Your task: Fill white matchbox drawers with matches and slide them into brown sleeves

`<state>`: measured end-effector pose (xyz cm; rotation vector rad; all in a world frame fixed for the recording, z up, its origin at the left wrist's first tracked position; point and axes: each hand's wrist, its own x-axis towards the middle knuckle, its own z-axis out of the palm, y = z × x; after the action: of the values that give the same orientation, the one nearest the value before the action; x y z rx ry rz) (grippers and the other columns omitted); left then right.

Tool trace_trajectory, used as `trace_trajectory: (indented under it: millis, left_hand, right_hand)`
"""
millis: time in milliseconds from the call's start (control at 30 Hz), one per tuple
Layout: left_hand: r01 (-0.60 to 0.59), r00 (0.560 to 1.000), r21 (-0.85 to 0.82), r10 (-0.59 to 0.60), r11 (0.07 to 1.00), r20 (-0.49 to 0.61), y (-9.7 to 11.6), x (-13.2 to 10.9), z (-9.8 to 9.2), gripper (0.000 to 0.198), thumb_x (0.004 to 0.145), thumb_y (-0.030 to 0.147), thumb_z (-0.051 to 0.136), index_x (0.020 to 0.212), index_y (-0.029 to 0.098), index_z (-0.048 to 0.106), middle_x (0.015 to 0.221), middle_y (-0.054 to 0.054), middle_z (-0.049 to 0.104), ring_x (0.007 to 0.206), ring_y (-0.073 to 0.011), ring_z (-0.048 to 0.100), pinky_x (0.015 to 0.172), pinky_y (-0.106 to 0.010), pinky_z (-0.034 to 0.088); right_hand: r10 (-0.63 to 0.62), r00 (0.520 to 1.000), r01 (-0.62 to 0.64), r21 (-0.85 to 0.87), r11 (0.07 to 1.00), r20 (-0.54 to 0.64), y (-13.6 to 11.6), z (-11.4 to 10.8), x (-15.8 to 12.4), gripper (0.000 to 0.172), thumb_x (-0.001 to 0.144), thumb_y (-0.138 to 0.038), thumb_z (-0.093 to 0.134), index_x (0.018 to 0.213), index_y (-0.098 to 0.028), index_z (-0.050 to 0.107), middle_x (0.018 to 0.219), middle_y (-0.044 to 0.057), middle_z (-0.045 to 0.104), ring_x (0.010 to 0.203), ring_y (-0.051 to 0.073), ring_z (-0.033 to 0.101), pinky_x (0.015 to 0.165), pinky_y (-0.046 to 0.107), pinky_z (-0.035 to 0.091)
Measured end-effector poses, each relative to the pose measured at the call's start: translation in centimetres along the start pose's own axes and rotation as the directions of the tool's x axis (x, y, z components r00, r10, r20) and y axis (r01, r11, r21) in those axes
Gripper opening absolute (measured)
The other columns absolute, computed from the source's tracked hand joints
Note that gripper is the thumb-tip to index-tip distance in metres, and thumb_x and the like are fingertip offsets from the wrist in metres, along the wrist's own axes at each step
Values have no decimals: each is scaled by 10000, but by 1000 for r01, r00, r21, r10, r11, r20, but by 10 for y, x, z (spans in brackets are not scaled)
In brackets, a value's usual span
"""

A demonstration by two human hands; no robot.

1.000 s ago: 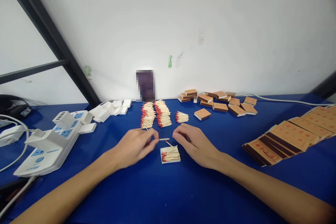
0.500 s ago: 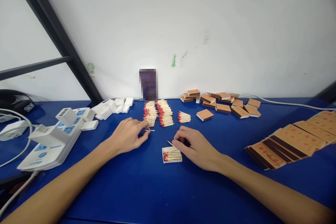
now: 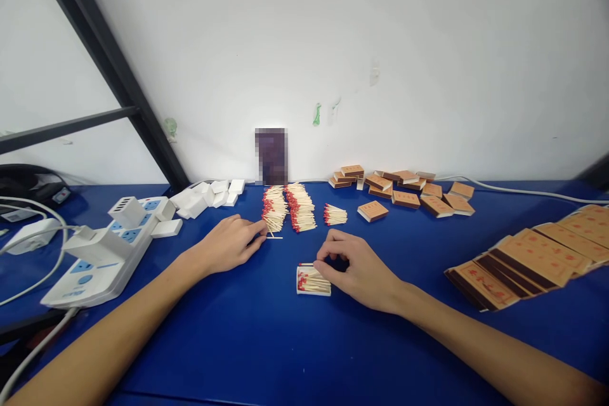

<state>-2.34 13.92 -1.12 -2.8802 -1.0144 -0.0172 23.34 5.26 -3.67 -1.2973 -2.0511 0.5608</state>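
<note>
My right hand pinches a red-tipped match between thumb and forefinger, its head pointing left along the far edge of a white matchbox tray. Red-headed matches fill that tray. On the left, my left hand rests on the blue table with thumb and forefinger closed at the end of a match. Just beyond its fingertips stands a long pile of matches, with a second pile beside it. A small fan of matches lies to their right.
Closed matchboxes are heaped at the back right, with one matchbox nearer. Flattened matchbox sleeves overlap at the right. A power strip with chargers stands left, near white trays. A pixelated dark rectangle is against the wall.
The match in my right hand has swung from slanted to nearly level at the tray's far edge. My left hand's fingers have drawn closer together. The view has shifted slightly.
</note>
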Motion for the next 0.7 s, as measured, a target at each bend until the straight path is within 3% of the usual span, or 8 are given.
trace_trajectory:
  millis: [233, 333, 467, 567, 700]
  left_hand:
    - [-30, 999, -106, 32, 994, 8, 5, -1, -1, 217, 988, 292, 348, 896, 197, 520, 707, -8, 579, 657, -181, 537, 652, -298, 361]
    - [-40, 999, -222, 39, 974, -7, 21, -1, -2, 198, 983, 299, 368, 891, 203, 515, 666, 17, 548, 624, -158, 517, 630, -277, 362]
    - [-97, 995, -365, 89, 926, -39, 52, -1, 0, 169, 983, 326, 399, 956, 217, 525, 645, 43, 545, 601, -134, 520, 635, -257, 380]
    - [-98, 994, -283, 81, 954, -71, 57, 1, 2, 197, 993, 345, 385, 1049, 216, 523, 679, 33, 590, 638, -154, 566, 691, -289, 402]
    - [-37, 997, -46, 34, 998, -67, 26, 3, 4, 220, 995, 270, 352, 1068, 191, 544, 782, -21, 654, 697, -189, 617, 723, -332, 401]
  right_hand:
    - [-122, 993, 122, 56, 991, 0, -1, -4, -6, 136, 854, -218, 586, 731, -195, 640, 776, 4, 549, 700, 129, 518, 636, 275, 393]
    - [-123, 992, 123, 26, 992, -5, 1, -4, -7, 109, 850, -218, 584, 756, -195, 635, 777, 5, 548, 713, 136, 513, 660, 286, 390]
    - [-90, 991, 96, 56, 994, -97, 5, -3, -5, 168, 888, -256, 543, 740, -191, 589, 725, -3, 517, 659, 129, 475, 599, 269, 367]
    - [-64, 989, 76, 85, 993, -135, 6, -2, -3, 202, 908, -270, 520, 725, -193, 555, 677, -17, 489, 617, 122, 444, 563, 261, 344]
    - [-49, 991, 63, 114, 991, -128, 4, -3, -4, 229, 927, -274, 500, 717, -194, 541, 664, -24, 487, 596, 114, 437, 558, 257, 339]
